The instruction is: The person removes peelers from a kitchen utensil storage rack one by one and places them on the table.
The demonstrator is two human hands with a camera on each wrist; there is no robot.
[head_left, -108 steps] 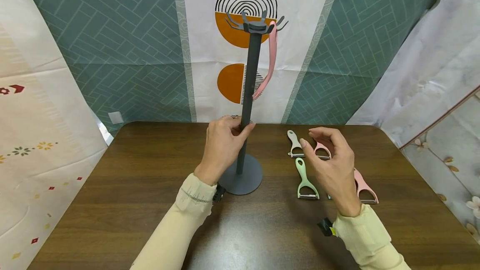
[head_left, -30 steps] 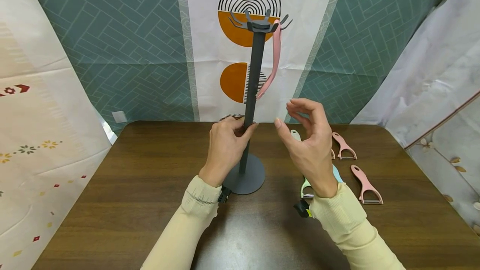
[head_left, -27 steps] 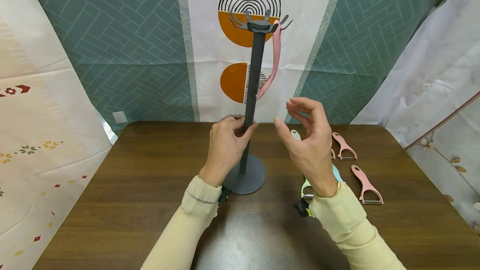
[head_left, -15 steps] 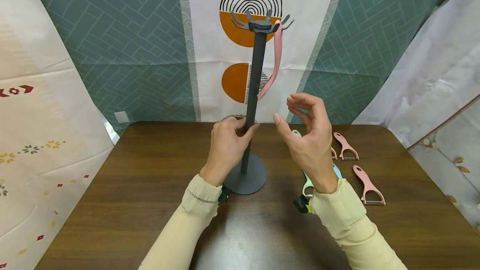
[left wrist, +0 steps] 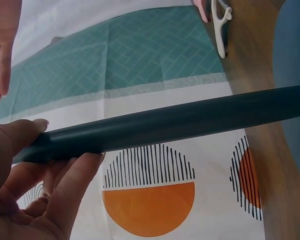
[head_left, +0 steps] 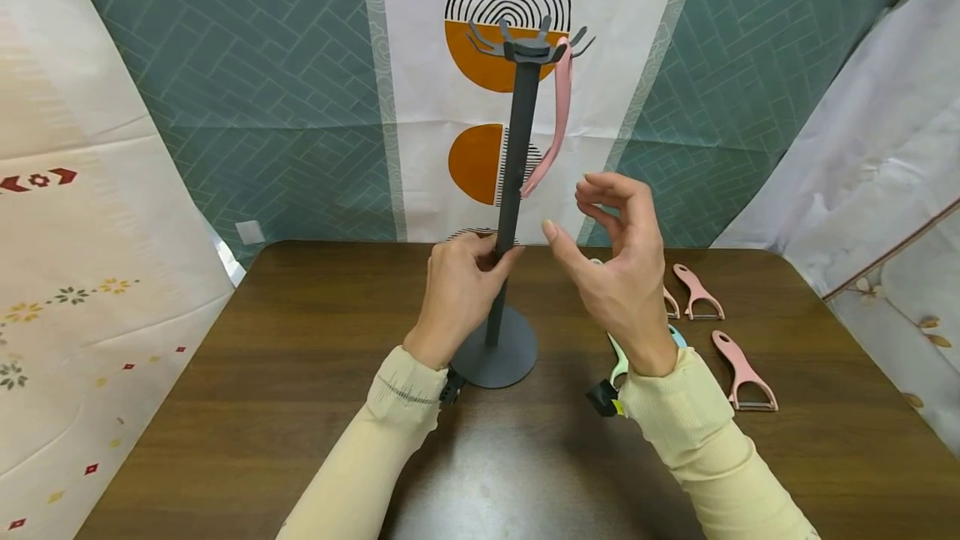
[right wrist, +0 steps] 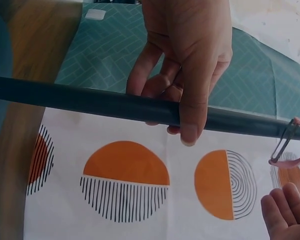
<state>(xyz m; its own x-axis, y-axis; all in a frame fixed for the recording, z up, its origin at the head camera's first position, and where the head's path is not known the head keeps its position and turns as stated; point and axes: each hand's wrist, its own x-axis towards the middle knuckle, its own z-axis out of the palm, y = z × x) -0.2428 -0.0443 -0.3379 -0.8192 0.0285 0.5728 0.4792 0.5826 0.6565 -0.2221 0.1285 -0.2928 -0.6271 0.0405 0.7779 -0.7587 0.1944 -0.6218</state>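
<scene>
My left hand (head_left: 465, 286) grips the dark grey pole (head_left: 517, 148) of an upright hook stand, thumb on one side and fingers on the other. From a hook at the stand's top hangs a pink peeler (head_left: 562, 115); its blade end (right wrist: 290, 142) shows in the right wrist view. My right hand (head_left: 622, 273) is held in the air right of the pole, thumb and fingers apart with nothing between them. Below and behind it, a light green peeler (head_left: 618, 361) and a blue peeler (head_left: 677, 337) are partly hidden.
On the brown table (head_left: 300, 373), right of the stand's round base (head_left: 506, 357), lie a pink peeler (head_left: 742, 369), another pink peeler (head_left: 697, 294) and a half-hidden pink one (head_left: 671, 304). A whitish peeler (left wrist: 220, 32) is seen in the left wrist view. Patterned cloth hangs behind.
My right hand has moved up and left from above the peelers to beside the pole, rising slightly in the last second. My left hand keeps its hold, and the hanging peeler stays on its hook.
</scene>
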